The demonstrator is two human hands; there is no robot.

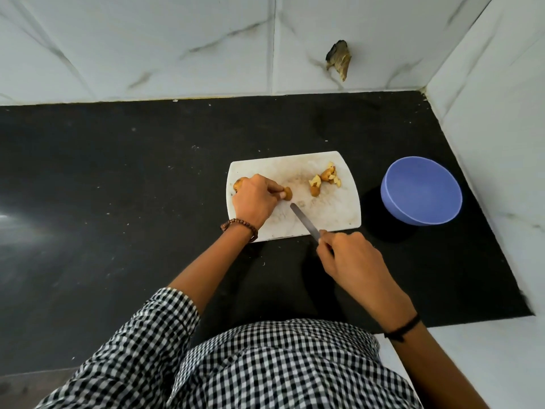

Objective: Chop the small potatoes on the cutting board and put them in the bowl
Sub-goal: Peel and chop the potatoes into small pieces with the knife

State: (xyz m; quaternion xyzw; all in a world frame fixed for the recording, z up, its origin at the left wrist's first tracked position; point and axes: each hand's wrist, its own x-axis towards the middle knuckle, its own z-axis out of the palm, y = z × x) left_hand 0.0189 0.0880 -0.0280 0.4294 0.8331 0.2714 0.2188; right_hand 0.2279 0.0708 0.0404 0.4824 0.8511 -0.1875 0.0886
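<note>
Left hand [255, 202] pinches potato [287, 193] on board [339, 214]; right hand [351, 258] grips knife [303, 221]. Risk: round potato rolls, blade nicks fingertips just beside it.

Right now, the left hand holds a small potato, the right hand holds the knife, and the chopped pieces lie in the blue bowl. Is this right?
Not quite. The head view shows the chopped pieces on the cutting board, not in the blue bowl. The rest is as you say.

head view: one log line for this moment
left hand pinches potato on board | right hand holds knife | pieces on board | bowl empty
</note>
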